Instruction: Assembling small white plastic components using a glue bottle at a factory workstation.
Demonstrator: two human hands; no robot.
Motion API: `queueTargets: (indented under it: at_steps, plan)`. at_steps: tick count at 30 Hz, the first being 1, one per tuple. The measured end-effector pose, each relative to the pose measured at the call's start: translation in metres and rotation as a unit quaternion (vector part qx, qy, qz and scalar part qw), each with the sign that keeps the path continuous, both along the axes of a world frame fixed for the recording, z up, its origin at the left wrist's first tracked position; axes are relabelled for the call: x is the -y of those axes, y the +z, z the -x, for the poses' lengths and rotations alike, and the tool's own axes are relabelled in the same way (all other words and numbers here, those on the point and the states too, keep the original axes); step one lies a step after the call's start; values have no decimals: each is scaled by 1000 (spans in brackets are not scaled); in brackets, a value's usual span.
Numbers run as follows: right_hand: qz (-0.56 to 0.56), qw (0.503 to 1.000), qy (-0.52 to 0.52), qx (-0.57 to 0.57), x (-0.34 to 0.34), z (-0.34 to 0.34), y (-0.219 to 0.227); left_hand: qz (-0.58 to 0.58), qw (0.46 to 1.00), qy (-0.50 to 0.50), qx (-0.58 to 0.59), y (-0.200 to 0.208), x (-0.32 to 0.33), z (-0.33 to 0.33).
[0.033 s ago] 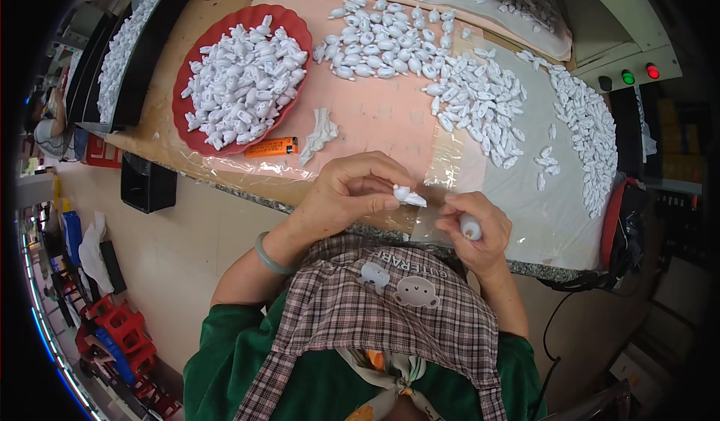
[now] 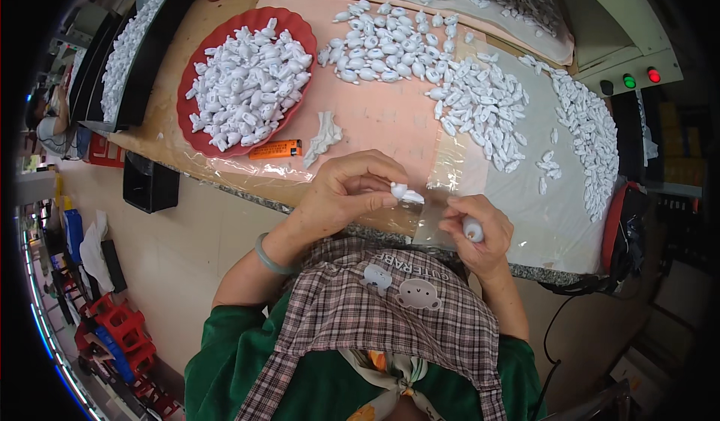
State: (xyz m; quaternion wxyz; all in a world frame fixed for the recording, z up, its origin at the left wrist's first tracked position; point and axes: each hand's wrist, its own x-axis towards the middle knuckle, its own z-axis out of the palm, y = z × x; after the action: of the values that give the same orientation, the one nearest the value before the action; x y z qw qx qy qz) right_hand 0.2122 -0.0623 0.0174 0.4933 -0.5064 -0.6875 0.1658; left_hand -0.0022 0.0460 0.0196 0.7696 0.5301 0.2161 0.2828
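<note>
My left hand [image 2: 360, 185] pinches a small white figurine [image 2: 407, 193] between thumb and fingertips, just above the table's near edge. Its rounded part sits against the fingers and a longer part points right. To its right, my right hand [image 2: 480, 233] is closed round a tool with a pale rounded handle [image 2: 472, 229]. The tool's working end is too thin or blurred to make out, and I cannot tell whether it touches the figurine. Beyond my hands, loose white figurines [image 2: 390, 42] cover part of a pink sheet, with slimmer white pieces [image 2: 484, 106] heaped to their right.
A red scalloped tray [image 2: 182, 113] heaped with white figurines stands at the left. Near it lie an orange lighter [image 2: 276, 149] and a crumpled white cloth [image 2: 325, 140]. More white pieces [image 2: 589, 140] lie at the right, below a machine frame [image 2: 622, 53] with lit buttons.
The figurine in my left hand looks slightly turned. Both hands keep their grips, and the view has shifted a little.
</note>
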Motion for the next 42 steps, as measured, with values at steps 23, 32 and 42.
queueTargets:
  at_steps: [23, 32, 42]
  plan:
    - [28, 998, -14, 63, 3, -4, -2, -634, 682, 208, -297, 4, -90, -43]
    - [32, 998, -5, 50, 0, -3, -3, -670, 609, 203, -373, -13, -109, -57]
    - [98, 994, -54, -12, 9, -4, 3, -630, 680, 174, -333, -15, -72, -56]
